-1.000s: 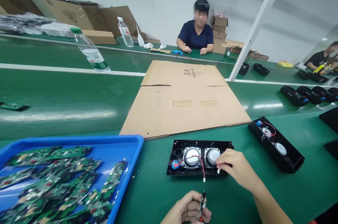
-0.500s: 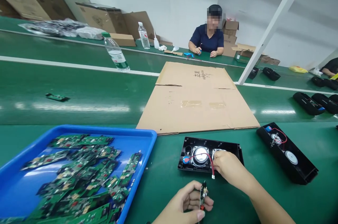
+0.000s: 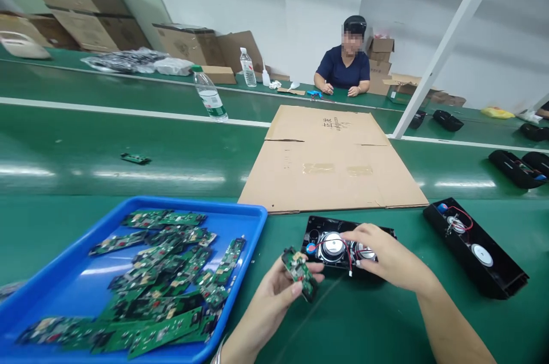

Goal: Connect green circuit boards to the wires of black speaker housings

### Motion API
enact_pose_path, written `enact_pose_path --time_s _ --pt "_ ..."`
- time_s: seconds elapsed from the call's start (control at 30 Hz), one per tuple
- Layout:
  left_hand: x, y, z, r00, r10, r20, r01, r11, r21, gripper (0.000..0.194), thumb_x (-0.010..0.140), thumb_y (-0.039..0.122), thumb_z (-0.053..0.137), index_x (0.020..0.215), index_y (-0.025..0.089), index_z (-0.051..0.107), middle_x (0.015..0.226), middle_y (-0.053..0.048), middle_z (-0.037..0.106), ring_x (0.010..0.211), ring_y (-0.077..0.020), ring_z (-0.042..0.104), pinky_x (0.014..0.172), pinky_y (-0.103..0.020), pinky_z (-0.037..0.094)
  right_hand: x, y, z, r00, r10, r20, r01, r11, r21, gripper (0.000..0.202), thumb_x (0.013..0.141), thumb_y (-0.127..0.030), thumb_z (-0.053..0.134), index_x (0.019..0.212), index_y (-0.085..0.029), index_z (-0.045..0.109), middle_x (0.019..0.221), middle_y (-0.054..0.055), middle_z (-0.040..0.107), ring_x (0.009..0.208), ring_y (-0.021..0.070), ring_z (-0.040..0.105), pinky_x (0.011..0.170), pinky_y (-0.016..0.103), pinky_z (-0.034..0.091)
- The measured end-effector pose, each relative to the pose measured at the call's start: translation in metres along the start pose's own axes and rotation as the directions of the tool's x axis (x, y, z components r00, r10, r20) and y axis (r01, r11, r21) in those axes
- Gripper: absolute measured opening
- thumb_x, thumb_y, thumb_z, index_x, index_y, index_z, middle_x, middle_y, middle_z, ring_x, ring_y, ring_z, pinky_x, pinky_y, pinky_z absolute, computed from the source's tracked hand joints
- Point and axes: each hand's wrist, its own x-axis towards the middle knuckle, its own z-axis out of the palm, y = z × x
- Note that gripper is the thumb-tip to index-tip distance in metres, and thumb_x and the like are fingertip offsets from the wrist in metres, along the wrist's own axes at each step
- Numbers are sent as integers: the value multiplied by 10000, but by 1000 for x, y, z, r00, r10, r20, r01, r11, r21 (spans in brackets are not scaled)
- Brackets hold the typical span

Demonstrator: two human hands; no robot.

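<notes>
My left hand [image 3: 274, 292] holds a green circuit board [image 3: 300, 275], with components facing up, just in front of a black speaker housing [image 3: 315, 228]. Inside that housing sit two round silver speakers, the left one [image 3: 333, 245] in plain sight and the right one partly hidden behind fingers. A red and black wire lead with a white plug [image 3: 350, 273] hangs over the near edge. My right hand [image 3: 381, 252] reaches over the housing, thumb and index finger spread around the wires; whether they touch them I cannot tell.
On the left stands a blue tray [image 3: 257, 226] heaped with circuit boards [image 3: 167, 272]. A flat cardboard sheet [image 3: 334, 181] lies behind the housing. Another open speaker housing [image 3: 476, 249] is at right. A loose board [image 3: 135, 158] and a water bottle [image 3: 211, 98] stand farther off. A person [image 3: 343, 69] sits opposite.
My left hand has risen toward the housing and turned the circuit board to show its face. My right hand has shifted slightly and its fingers have spread. The view has swung a little left.
</notes>
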Motion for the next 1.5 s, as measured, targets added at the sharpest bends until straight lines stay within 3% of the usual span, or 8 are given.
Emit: enact_pose_path --time_s 0.17,0.4,0.57,0.63,0.77,0.97,1.17,1.5 --pt "1 9 4 995 71 -76 -65 995 82 409 599 356 777 926 194 592 903 -54 681 878 -261 652 737 -312 491 15 -5 16 982 -159 -99 149 983 -104 165 842 -91 527 834 -191 659 876 40 591 840 168 500 732 291 451" --pt "10 19 6 974 188 -124 -159 964 211 392 612 360 760 910 177 585 873 -54 685 846 -218 651 741 -299 508 13 -4 22 943 -325 -65 319 943 -92 226 811 8 499 826 -181 622 1093 40 553 968 172 483 792 304 474" --pt "14 22 9 913 327 -246 -224 902 368 292 663 305 724 867 177 559 924 -37 676 684 -123 627 587 -210 490 12 -8 22 898 -378 -226 360 925 -121 120 838 -101 543 761 -173 600 1117 46 553 965 205 444 804 364 459" --pt "12 19 11 913 308 -266 -222 924 310 335 666 279 722 901 197 498 927 -31 683 596 -110 622 531 -215 477 14 -12 23 908 -313 -279 326 945 1 126 892 -124 456 841 -171 561 1030 53 573 911 171 479 776 324 468" --pt "8 10 14 938 242 -246 -212 967 140 413 670 308 723 940 218 425 753 -10 703 770 -186 676 772 -321 504 20 -18 30 892 -174 -417 268 947 179 127 918 -183 409 894 -171 533 787 22 577 691 112 521 601 221 457" --pt "1 6 19 960 124 -250 -145 987 -68 257 747 379 649 863 230 475 799 18 678 941 -211 641 862 -358 491 24 -32 51 756 -359 -548 418 908 -17 182 929 -180 418 907 -169 598 691 14 598 617 110 518 588 234 447" --pt "-2 5 20 968 97 -233 -135 979 -153 478 697 364 706 1118 251 511 1166 -68 616 999 -232 608 803 -315 513 23 -39 59 666 -360 -653 431 901 -56 133 899 -126 459 897 -155 589 675 15 596 583 103 511 533 225 423" --pt "0 -4 12 977 179 -113 -190 976 -102 498 605 302 784 1069 244 611 1095 -84 661 1121 -293 540 972 -422 422 25 -42 70 680 -428 -595 372 901 -223 181 874 -107 467 809 -140 633 575 16 505 551 120 399 498 261 327"
